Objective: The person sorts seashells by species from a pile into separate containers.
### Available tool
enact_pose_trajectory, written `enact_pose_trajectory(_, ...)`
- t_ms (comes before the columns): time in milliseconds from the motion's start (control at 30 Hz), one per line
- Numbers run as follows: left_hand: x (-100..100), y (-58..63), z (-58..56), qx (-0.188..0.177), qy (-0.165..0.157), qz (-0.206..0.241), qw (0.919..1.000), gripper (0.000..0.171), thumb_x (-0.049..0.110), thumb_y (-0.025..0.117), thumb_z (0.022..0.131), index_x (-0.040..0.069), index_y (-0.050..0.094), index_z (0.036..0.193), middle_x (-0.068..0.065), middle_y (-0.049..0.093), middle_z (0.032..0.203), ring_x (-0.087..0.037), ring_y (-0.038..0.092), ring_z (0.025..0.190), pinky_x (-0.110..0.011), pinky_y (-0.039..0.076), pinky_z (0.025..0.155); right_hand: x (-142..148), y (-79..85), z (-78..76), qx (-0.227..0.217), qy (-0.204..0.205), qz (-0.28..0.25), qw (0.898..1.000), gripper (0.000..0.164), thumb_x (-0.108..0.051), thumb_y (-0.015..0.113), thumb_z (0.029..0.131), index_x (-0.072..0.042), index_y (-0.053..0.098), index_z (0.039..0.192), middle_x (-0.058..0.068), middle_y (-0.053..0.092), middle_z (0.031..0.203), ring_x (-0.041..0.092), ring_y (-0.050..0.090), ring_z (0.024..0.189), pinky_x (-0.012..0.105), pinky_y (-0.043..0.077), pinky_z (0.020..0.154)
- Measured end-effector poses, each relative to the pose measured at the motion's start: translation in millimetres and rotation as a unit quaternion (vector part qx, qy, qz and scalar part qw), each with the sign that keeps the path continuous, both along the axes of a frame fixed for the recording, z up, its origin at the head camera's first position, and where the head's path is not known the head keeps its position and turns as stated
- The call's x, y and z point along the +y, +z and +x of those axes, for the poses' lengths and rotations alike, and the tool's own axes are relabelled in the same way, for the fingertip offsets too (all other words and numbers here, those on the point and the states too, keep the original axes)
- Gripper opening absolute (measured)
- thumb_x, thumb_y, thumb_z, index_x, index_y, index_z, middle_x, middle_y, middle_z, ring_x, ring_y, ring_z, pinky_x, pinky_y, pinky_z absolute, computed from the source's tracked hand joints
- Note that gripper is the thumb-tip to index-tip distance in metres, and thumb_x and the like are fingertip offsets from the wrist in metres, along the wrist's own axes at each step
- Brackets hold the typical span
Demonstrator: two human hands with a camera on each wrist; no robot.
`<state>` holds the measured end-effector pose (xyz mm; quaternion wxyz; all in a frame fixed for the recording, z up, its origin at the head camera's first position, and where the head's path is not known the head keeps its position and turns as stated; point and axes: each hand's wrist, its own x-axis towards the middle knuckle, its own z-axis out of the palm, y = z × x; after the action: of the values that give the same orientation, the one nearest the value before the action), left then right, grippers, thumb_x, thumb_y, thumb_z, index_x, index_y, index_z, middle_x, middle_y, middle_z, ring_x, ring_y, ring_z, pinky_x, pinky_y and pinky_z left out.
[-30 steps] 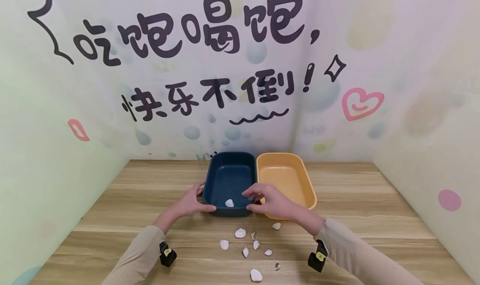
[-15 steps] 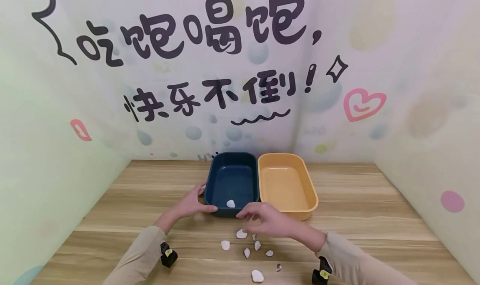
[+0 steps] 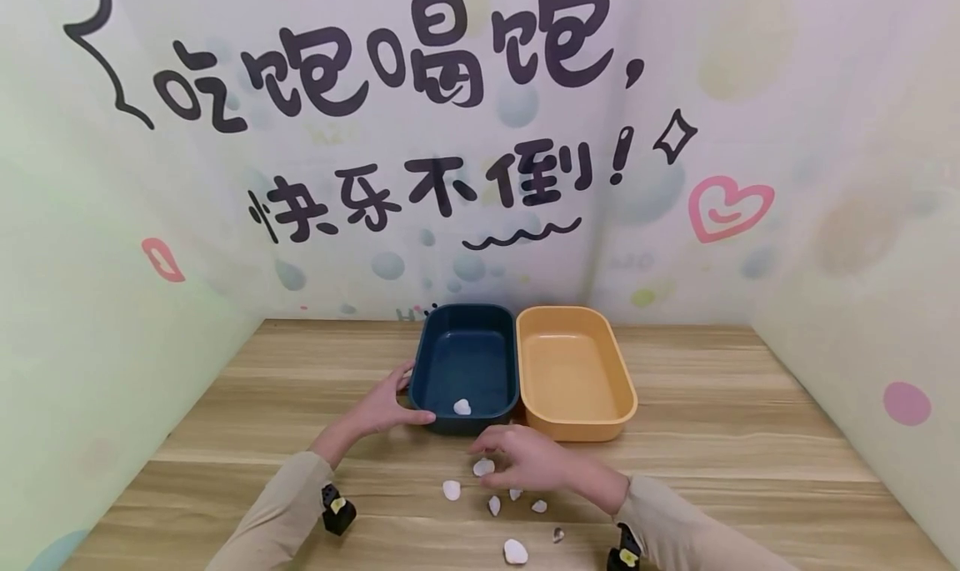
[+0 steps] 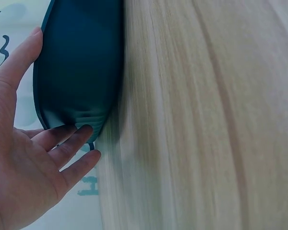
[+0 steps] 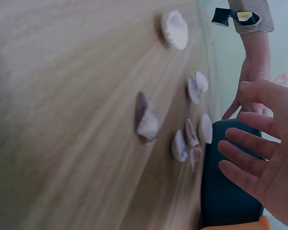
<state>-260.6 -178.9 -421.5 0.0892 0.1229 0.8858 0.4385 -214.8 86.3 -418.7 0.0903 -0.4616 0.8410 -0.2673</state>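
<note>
An orange tray (image 3: 576, 375) sits on the wooden table (image 3: 750, 421) before a wall with black lettering (image 3: 390, 71).

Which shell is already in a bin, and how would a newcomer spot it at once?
On the wooden table two bins stand side by side against the wall: a dark blue bin and an orange bin. The white shell lies inside the blue one, near its front wall. Every other shell lies loose on the table.
</note>
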Motion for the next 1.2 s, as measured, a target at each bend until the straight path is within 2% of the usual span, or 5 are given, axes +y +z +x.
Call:
enact_pose_trajectory(233, 0, -0.8, -0.5, 0.001, -0.001, -0.005, 1.0, 0.097, 0.032, 0.077, 0.071, 0.003, 0.019, 0.142, -0.028, 0.035, 0.137, -0.037, 0.037, 0.126, -0.053, 0.032, 0.099, -1, -14.5, -8.0, 0.023, -0.003, 0.002, 1.0, 0.026, -0.024, 0.061, 0.087, -0.01, 0.065, 0.109, -0.004, 0.063, 0.101, 0.003, 0.055, 0.081, 0.013, 0.044, 0.07)
enact_pose_trajectory(433, 0, 0.4, 0.0, -0.004, 0.003, -0.002, 1.0, 0.096, 0.03, 0.077, 0.071, 0.002, 0.019, 0.142, -0.029, 0.035, 0.137, -0.037, 0.037, 0.126, -0.053, 0.031, 0.099, -6, -14.6, -12.4, 0.023, -0.005, 0.02, 1.0, 0.021, -0.012, 0.06, 0.086, -0.009, 0.067, 0.106, -0.003, 0.063, 0.102, 0.002, 0.056, 0.086, 0.016, 0.046, 0.076)
enact_pose_trajectory(700, 0, 0.1, 0.6, -0.007, 0.006, 0.0, 1.0, 0.095, 0.03, 0.077, 0.071, 0.004, 0.02, 0.142, -0.028, 0.036, 0.137, -0.036, 0.037, 0.126, -0.053, 0.031, 0.099, -12, -17.6, -16.4, 0.043, 0.013, 0.021, 0.999, 0.016, -0.002, 0.063, 0.081, -0.009, 0.072, 0.093, -0.005, 0.064, 0.088, -0.002, 0.051, 0.078, 0.01, 0.042, 0.07)
enact_pose_trajectory(800, 1, -0.6, 0.2, -0.007, 0.006, 0.002, 1.0, 0.094, 0.03, 0.077, 0.072, 0.004, 0.021, 0.142, -0.027, 0.036, 0.137, -0.036, 0.038, 0.125, -0.053, 0.032, 0.099, -11, -20.2, -17.8, 0.055, 0.015, 0.017, 0.998, 0.015, -0.001, 0.063, 0.081, -0.009, 0.072, 0.089, -0.006, 0.064, 0.085, -0.003, 0.051, 0.077, 0.009, 0.041, 0.068)
enact_pose_trajectory(1200, 1, 0.2, 1.0, -0.003, 0.011, -0.007, 0.9999, 0.095, 0.031, 0.077, 0.072, 0.004, 0.019, 0.143, -0.027, 0.036, 0.137, -0.037, 0.038, 0.125, -0.054, 0.032, 0.098, -5, -19.6, -17.9, 0.039, 0.02, -0.027, 0.999, 0.014, 0.001, 0.062, 0.08, -0.008, 0.072, 0.085, -0.005, 0.063, 0.082, -0.003, 0.05, 0.072, 0.009, 0.042, 0.063)
